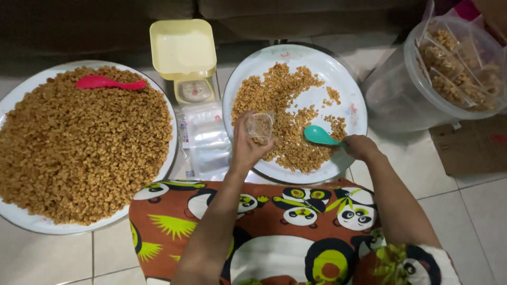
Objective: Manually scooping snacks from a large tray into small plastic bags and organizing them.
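Observation:
My left hand [247,150] holds a small clear plastic bag [260,126] partly filled with brown snack pieces, over the near left side of a white round tray [351,100]. My right hand [359,146] grips a teal plastic spoon [319,135], its bowl lying among the brown snack pieces [285,100] scattered on that tray. Both forearms reach forward over a panda-print cloth [285,221] on my lap.
A large white tray [26,221] heaped with the same brown snack holds a pink spoon [108,83] at left. Between the trays stand a yellow kitchen scale [185,53] and a stack of empty clear bags [208,137]. A clear tub [454,68] of filled bags stands at right, beside cardboard [470,150].

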